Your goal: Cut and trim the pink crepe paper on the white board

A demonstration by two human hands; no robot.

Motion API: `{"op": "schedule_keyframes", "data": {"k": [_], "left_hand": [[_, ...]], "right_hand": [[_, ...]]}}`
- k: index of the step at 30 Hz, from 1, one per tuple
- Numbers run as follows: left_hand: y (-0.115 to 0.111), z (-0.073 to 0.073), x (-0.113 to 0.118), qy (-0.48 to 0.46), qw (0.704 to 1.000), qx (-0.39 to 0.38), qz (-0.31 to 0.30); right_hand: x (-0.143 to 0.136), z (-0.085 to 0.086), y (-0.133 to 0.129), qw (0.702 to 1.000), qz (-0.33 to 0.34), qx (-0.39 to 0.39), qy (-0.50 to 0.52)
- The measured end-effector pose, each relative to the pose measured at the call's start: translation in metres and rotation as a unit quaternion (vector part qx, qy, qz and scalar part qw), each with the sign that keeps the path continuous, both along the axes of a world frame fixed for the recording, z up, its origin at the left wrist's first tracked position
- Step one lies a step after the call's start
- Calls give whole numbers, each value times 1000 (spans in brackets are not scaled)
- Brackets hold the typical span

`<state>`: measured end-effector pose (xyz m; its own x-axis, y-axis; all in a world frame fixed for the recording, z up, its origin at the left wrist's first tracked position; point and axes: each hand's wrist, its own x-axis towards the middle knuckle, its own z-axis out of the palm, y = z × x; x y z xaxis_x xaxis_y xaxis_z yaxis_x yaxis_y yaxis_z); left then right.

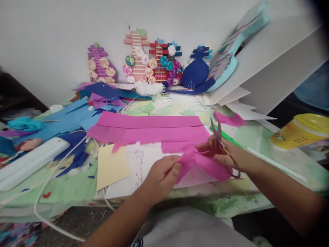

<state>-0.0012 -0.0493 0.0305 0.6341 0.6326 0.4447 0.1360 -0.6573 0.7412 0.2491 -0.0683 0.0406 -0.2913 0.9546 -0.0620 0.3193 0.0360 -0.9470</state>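
My left hand [164, 175] pinches the left edge of a thin pink sheet [205, 166] between thumb and fingers. At the sheet's right part is my right hand [218, 151], its fingers bent round a pair of scissors [218, 132] whose blades point up and stand apart. The right fingertips also touch the pink sheet. Beyond the hands, wide pink strips [149, 133] lie across the table. Under the sheet are a marked white board [144, 164] and, left of it, a cream paper [111, 168].
Paper-flowered instrument shapes [160, 65] lean on the wall at the back. A white glue gun or similar tool [36, 163] with a cord lies left, by blue scraps [59, 116]. A yellow-lidded tub [303, 130] and white stick [276, 164] are at right.
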Motion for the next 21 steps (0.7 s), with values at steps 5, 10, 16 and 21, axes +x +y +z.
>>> {"op": "schedule_keyframes", "data": {"k": [5,10,16,21], "left_hand": [[-14,29,11,10,995,97,-11],[-12,39,14,67,990,17,122],[19,39,5,82,968,-81,221],[39,57,-5,115,953,-83,266]], "right_hand": [[-35,6,-5,984,-33,11,173],[-39,4,-6,990,4,74,121],[-26,-13,-5,966,-66,97,-232],[-28,-18,-9,927,-6,117,-357]]}}
